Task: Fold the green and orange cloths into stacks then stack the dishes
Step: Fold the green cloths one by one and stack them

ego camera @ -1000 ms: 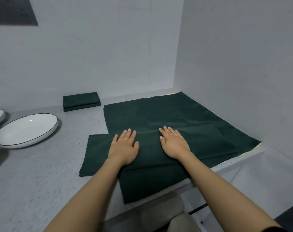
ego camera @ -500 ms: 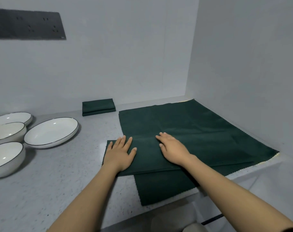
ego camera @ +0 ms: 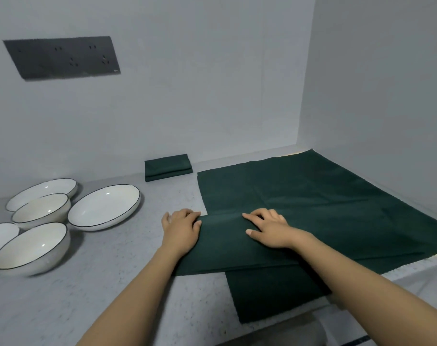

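Observation:
A large green cloth (ego camera: 312, 196) lies spread flat at the right of the counter. On its near part lies a folded green cloth (ego camera: 237, 250), and another green layer (ego camera: 275, 295) pokes out beneath toward the counter's front edge. My left hand (ego camera: 181, 228) grips the folded cloth's far-left corner, fingers curled over the edge and thumb on top. My right hand (ego camera: 270, 228) rests on the same cloth near its far edge, index and thumb stretched out, other fingers bent. White black-rimmed dishes sit at the left: a wide plate (ego camera: 105, 207), a bowl (ego camera: 41, 211) and a nearer bowl (ego camera: 32, 248).
A small stack of folded green cloth (ego camera: 167, 167) sits against the back wall. Another plate (ego camera: 42, 191) lies behind the bowls, and one more dish (ego camera: 0, 233) is cut off at the left. Walls close in behind and to the right. A dark socket panel (ego camera: 62, 57) hangs high.
My left hand slid left to the cloth's corner and curled its fingers around the edge. My right hand's fingers bent. The view swung left, bringing more dishes into sight.

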Motion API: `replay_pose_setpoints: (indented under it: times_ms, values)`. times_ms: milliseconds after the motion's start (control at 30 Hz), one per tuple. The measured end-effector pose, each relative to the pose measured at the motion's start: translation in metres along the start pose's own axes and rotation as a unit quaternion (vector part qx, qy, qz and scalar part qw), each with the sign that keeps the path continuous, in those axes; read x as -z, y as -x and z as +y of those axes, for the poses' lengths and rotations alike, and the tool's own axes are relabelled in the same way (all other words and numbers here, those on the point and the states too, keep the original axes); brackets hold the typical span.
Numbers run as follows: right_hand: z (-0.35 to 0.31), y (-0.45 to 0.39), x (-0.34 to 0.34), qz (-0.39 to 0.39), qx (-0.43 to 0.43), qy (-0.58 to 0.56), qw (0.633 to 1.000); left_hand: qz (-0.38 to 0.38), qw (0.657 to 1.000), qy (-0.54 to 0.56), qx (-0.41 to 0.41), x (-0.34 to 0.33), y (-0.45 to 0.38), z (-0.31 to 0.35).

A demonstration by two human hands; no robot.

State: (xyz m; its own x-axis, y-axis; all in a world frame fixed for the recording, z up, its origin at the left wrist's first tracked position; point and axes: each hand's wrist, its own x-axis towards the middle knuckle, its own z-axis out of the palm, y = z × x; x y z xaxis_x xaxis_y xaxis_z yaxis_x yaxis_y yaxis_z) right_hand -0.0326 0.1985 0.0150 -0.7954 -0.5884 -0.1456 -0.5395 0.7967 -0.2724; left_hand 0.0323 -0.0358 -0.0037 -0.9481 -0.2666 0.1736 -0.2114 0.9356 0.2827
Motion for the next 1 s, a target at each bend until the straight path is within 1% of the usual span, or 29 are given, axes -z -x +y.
replay_pose_setpoints:
  times_ms: [67,133,200,234,300,467,567,667,801,968,1001]
  values:
    - [0.001,-0.001,0.005,-0.014,-0.005,0.002,1.000,0.011,1.000,0.013,0.008,0.006,-0.007,-0.001]
    - [0.000,-0.004,0.010,-0.030,-0.004,0.007,1.000,-0.003,0.999,0.037,0.031,0.015,-0.016,-0.003]
    - [-0.002,-0.007,0.015,-0.045,-0.004,0.014,0.999,-0.038,0.990,0.123,0.058,0.024,-0.024,-0.007]
    - [-0.003,-0.010,0.017,-0.050,-0.004,0.016,0.999,-0.062,0.979,0.181,0.074,0.028,-0.025,-0.010]
    - [-0.001,-0.013,0.021,-0.061,-0.007,0.019,0.998,-0.090,0.962,0.241,0.096,0.035,-0.027,-0.010]
    - [0.003,-0.014,0.028,-0.073,-0.007,0.031,0.997,-0.118,0.940,0.293,0.133,0.046,-0.023,-0.011]
    - [0.003,-0.013,0.021,-0.088,-0.011,0.021,0.996,-0.136,0.932,0.300,0.154,0.049,-0.014,-0.013]
    - [0.002,-0.015,0.023,-0.092,-0.018,0.018,0.995,-0.172,0.917,0.317,0.166,0.054,-0.011,-0.011]
    - [-0.001,-0.010,0.025,-0.106,-0.016,0.005,0.994,-0.164,0.905,0.355,0.167,0.058,-0.011,-0.012]
    - [-0.008,-0.004,0.029,-0.140,-0.022,0.014,0.990,-0.142,0.876,0.431,0.164,0.063,-0.008,-0.003]
    - [-0.009,-0.004,0.029,-0.149,-0.024,0.020,0.988,-0.139,0.865,0.453,0.163,0.065,-0.008,-0.002]
